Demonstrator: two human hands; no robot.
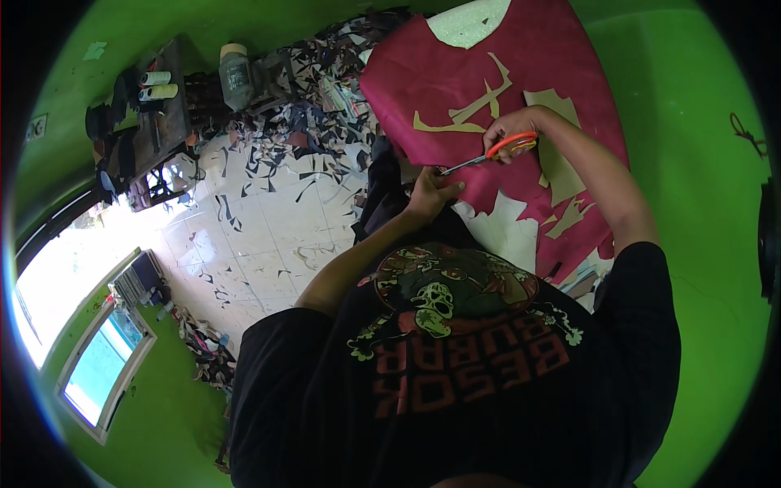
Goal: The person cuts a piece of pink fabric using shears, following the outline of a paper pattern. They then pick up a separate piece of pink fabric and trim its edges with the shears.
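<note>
My right hand (511, 130) grips a pair of scissors (514, 144) by the orange handles, over a large dark red sheet (415, 81) that looks like leather. The blades point left and down toward my left hand (429, 195). That hand is at the sheet's near left edge, fingers curled by the blade tips; the small piece there is too hidden to name. Under my right forearm lies a wide beige pattern piece (560, 167). Narrow beige strips (476, 106) rest farther up the sheet, and a jagged beige scrap (569, 220) lies nearer to me.
Dark offcuts (309, 122) cover the tiled floor (252, 211) to the left. A large clear bottle (236, 80) and a small wooden table (167, 114) with thread spools (158, 92) stand by the green wall (691, 244). White material (504, 224) shows below the sheet's cut edge.
</note>
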